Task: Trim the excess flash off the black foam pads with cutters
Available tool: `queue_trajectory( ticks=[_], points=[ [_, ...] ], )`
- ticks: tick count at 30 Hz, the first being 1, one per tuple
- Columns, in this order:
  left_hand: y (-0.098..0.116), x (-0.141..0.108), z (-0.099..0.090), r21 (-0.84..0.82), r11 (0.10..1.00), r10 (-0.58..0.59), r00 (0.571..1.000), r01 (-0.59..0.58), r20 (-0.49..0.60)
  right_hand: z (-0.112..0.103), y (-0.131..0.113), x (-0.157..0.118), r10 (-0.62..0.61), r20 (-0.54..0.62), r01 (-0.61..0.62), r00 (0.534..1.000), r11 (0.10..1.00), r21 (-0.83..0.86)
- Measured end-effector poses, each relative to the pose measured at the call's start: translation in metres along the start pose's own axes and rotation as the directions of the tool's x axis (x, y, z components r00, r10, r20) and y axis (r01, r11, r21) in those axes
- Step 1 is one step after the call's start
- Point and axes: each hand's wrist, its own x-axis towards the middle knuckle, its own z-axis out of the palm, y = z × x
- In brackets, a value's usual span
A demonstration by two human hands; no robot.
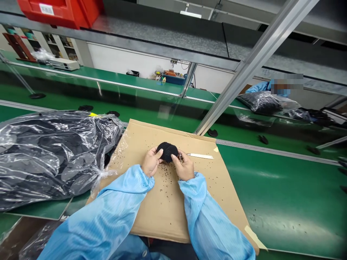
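A flat, rounded black part is held up between my two hands, above a sheet of brown cardboard. My left hand pinches its left edge, thumb on top. On the other edge, my right hand grips with the thumb over the face; a small metal tool, too small to name, shows among its fingers. Just right of that hand lies a white-handled strip, perhaps a blade. Small black scraps are scattered over the cardboard, most thickly below the part.
A big clear bag of black parts lies at left. The green bench runs right, and a metal post rises behind the cardboard. A red bin sits on the shelf above. Another person is at far right.
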Motion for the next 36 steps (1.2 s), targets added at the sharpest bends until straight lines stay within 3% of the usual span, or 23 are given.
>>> queue_trajectory(
  ticks=[5, 8, 12, 15, 17, 19, 22, 24, 27, 30, 33, 36],
  points=[
    [0.0, -0.002, 0.004, 0.025, 1.0, 0.01, 0.999, -0.009, -0.049, 0.0, 0.0, 0.011, -0.017, -0.016, 0.016, 1.0, 0.996, -0.09],
    [-0.001, 0.002, 0.004, 0.037, 0.999, 0.035, 0.993, -0.031, -0.111, -0.001, -0.001, 0.043, -0.101, 0.037, 0.108, 0.994, 0.953, -0.282],
    [-0.001, 0.01, 0.001, 0.072, 0.997, 0.039, 0.982, -0.026, -0.186, 0.004, -0.017, 0.118, -0.233, 0.17, 0.288, 0.958, 0.739, -0.609],
    [-0.001, 0.013, -0.001, 0.077, 0.997, 0.02, 0.984, -0.006, -0.177, 0.021, -0.04, 0.171, -0.244, 0.203, 0.303, 0.948, 0.51, -0.805],
    [-0.002, 0.014, -0.002, 0.076, 0.997, 0.012, 0.987, 0.0, -0.159, 0.042, -0.056, 0.189, -0.25, 0.196, 0.294, 0.948, 0.462, -0.837],
    [-0.003, 0.015, -0.004, 0.091, 0.996, 0.017, 0.991, -0.005, -0.133, 0.067, -0.067, 0.19, -0.208, 0.298, 0.362, 0.932, 0.467, -0.807],
    [-0.006, 0.016, -0.006, 0.122, 0.992, 0.039, 0.996, -0.03, -0.076, 0.098, -0.071, 0.166, -0.205, 0.544, 0.572, 0.814, 0.45, -0.686],
    [-0.008, 0.015, -0.006, 0.141, 0.99, 0.034, 0.998, -0.027, -0.053, 0.101, -0.061, 0.147, -0.216, 0.612, 0.636, 0.761, 0.435, -0.637],
    [-0.007, 0.012, -0.007, 0.192, 0.981, 0.002, 0.997, 0.014, -0.08, 0.07, -0.028, 0.134, -0.191, 0.61, 0.622, 0.769, 0.446, -0.644],
    [-0.006, 0.01, -0.007, 0.243, 0.969, -0.018, 0.993, 0.047, -0.12, 0.001, 0.018, 0.134, -0.074, 0.555, 0.524, 0.828, 0.452, -0.722],
    [-0.007, 0.01, -0.007, 0.281, 0.957, -0.031, 0.991, 0.067, -0.131, -0.077, 0.061, 0.137, 0.06, 0.391, 0.331, 0.918, 0.423, -0.843],
    [-0.008, 0.008, -0.005, 0.333, 0.94, -0.031, 0.99, 0.077, -0.14, -0.134, 0.095, 0.147, 0.154, 0.157, 0.089, 0.976, 0.374, -0.923]
  ],
)
